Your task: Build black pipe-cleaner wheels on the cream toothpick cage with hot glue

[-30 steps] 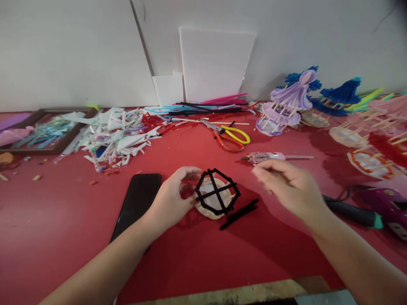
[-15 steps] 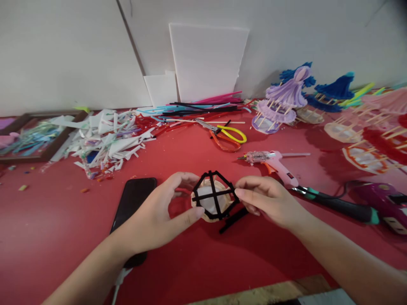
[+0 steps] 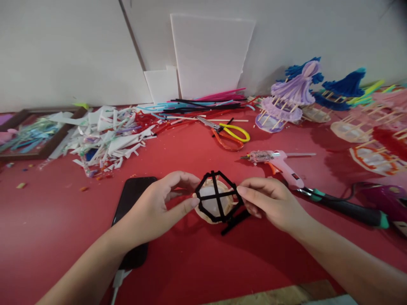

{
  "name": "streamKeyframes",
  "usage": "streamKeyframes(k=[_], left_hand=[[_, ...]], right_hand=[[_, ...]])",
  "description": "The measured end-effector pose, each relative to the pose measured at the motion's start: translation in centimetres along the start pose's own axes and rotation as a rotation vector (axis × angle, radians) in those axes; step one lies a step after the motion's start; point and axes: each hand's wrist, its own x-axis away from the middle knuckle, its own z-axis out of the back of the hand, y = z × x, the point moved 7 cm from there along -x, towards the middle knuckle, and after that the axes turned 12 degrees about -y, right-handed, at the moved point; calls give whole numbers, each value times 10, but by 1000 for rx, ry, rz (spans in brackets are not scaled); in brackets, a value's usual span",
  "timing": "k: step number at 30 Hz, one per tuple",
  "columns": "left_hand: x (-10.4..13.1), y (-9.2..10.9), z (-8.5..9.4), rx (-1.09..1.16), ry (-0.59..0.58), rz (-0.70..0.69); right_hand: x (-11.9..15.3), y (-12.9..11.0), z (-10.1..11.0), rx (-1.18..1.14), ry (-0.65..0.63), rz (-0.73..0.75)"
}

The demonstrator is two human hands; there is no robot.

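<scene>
Between my hands is a black octagonal pipe-cleaner frame (image 3: 217,196) with crossed bars. It sits over a round cream-and-white base (image 3: 208,216) with small sticks, low above the red table. My left hand (image 3: 165,207) pinches the frame's left edge between thumb and fingers. On the opposite side, my right hand (image 3: 270,199) grips the right edge with thumb and forefinger; its other fingers curl behind and are partly hidden. A black strip (image 3: 233,223) lies beneath the frame's lower right. Whether the frame touches the base all round, I cannot tell.
A black phone (image 3: 135,199) with a cable lies by my left forearm. Beyond are scissors (image 3: 227,133), a pink glue gun (image 3: 280,165), dark-handled pliers (image 3: 346,207), white scraps (image 3: 108,135) and coloured pipe cleaners (image 3: 203,103). Small carousel-like models (image 3: 286,97) stand at the right.
The view has shifted slightly, so most things sit a little differently in it. Both hands keep their hold on the black frame, which looks almost unmoved over the base.
</scene>
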Motion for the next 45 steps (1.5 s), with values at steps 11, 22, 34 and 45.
streamKeyframes(k=[11, 22, 34, 45], left_hand=[[-2, 25, 8, -327, -6, -65], [-2, 24, 8, -412, 5, -77], [-2, 22, 9, -411, 56, -99], [-3, 22, 9, -415, 56, -130]], right_hand=[[0, -2, 0, 12, 8, -15], [0, 0, 0, 14, 16, -21], [0, 2, 1, 9, 17, -9], [-1, -1, 0, 15, 19, -22]])
